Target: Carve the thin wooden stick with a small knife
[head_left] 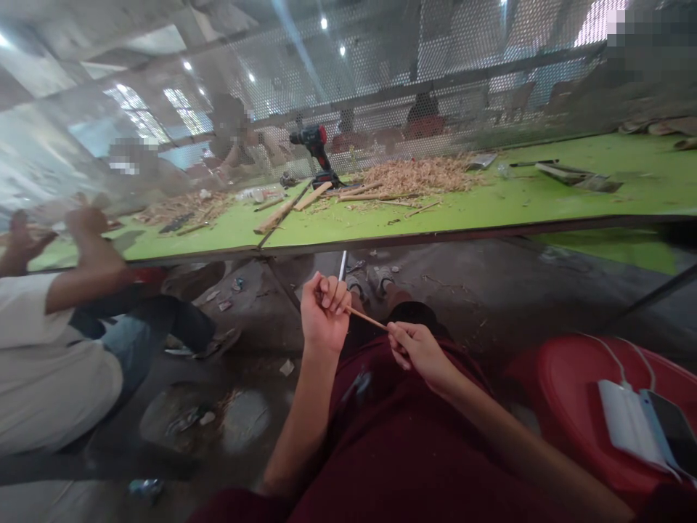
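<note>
A thin wooden stick (368,318) spans the gap between my two hands, above my lap. My left hand (327,312) is closed with its palm turned up, around the stick's left end. From behind its fingers a pale, narrow blade or strip (343,266) points up toward the table edge; its lower part is hidden by the fingers. My right hand (417,349) pinches the other end of the stick, lower and to the right.
A green table (490,211) crosses ahead, bearing a cordless drill (316,152), wood shavings (419,174) and wooden pieces (283,216). Mesh stands behind it. A person (49,363) sits at left. At right, a red stool (571,392) holds a phone (672,428) and a white device (626,421).
</note>
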Demonstrator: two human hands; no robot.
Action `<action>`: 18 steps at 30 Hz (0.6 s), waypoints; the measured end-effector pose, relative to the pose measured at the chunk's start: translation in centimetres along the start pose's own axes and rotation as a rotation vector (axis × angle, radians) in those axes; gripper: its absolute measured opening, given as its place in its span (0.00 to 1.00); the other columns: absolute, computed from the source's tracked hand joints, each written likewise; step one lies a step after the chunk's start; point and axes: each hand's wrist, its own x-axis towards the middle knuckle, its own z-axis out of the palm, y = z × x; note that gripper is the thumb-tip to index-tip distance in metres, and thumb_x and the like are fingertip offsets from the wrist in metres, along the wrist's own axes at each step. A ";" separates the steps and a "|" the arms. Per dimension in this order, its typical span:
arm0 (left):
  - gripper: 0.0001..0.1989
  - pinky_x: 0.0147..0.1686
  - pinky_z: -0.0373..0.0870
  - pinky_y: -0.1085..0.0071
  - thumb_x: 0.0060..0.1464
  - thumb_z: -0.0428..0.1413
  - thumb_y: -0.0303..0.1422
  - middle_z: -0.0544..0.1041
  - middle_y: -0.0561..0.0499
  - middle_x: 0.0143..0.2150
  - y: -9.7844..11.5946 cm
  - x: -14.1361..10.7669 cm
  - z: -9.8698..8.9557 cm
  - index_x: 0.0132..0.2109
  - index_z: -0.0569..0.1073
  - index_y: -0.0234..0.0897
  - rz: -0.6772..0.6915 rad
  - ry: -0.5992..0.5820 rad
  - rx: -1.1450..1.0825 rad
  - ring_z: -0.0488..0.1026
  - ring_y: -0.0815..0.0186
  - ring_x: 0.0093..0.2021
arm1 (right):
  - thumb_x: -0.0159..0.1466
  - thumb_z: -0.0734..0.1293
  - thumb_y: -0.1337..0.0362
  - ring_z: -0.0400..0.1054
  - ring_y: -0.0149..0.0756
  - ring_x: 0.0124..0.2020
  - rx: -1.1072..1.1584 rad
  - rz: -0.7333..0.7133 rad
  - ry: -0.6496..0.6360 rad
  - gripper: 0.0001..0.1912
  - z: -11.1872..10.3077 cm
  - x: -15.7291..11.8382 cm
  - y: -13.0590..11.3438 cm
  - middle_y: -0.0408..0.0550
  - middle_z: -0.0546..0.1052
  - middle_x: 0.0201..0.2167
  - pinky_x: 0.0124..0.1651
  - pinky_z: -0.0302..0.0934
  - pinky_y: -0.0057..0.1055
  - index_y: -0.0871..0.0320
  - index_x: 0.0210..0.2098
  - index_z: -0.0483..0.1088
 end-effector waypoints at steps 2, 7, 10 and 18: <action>0.21 0.16 0.52 0.79 0.69 0.55 0.31 0.53 0.60 0.18 0.1 0.0 0.0 0.26 0.61 0.37 -0.001 -0.016 -0.009 0.52 0.76 0.17 | 0.62 0.72 0.34 0.49 0.24 0.15 0.081 0.045 -0.068 0.34 -0.1 0.0 0.0 0.36 0.58 0.17 0.22 0.40 0.29 0.55 0.21 0.62; 0.21 0.17 0.52 0.79 0.68 0.56 0.32 0.53 0.60 0.19 0.1 -0.3 0.3 0.26 0.63 0.36 -0.023 -0.053 -0.001 0.51 0.76 0.17 | 0.66 0.72 0.38 0.46 0.22 0.14 0.283 0.159 -0.247 0.33 -0.4 0.0 0.4 0.34 0.55 0.17 0.21 0.40 0.28 0.56 0.21 0.60; 0.21 0.17 0.53 0.79 0.69 0.56 0.33 0.53 0.60 0.19 0.0 -0.4 0.5 0.25 0.64 0.36 -0.035 -0.080 0.019 0.51 0.76 0.17 | 0.68 0.71 0.40 0.46 0.22 0.14 0.326 0.165 -0.273 0.32 -0.3 0.0 0.6 0.35 0.55 0.17 0.21 0.42 0.28 0.57 0.22 0.62; 0.15 0.35 0.74 0.73 0.61 0.63 0.46 0.72 0.53 0.31 -1.5 -0.6 0.7 0.39 0.76 0.38 0.046 -0.031 0.113 0.72 0.69 0.33 | 0.65 0.76 0.45 0.51 0.21 0.17 0.402 0.076 -0.155 0.27 0.0 0.1 0.3 0.37 0.62 0.21 0.24 0.43 0.27 0.60 0.26 0.68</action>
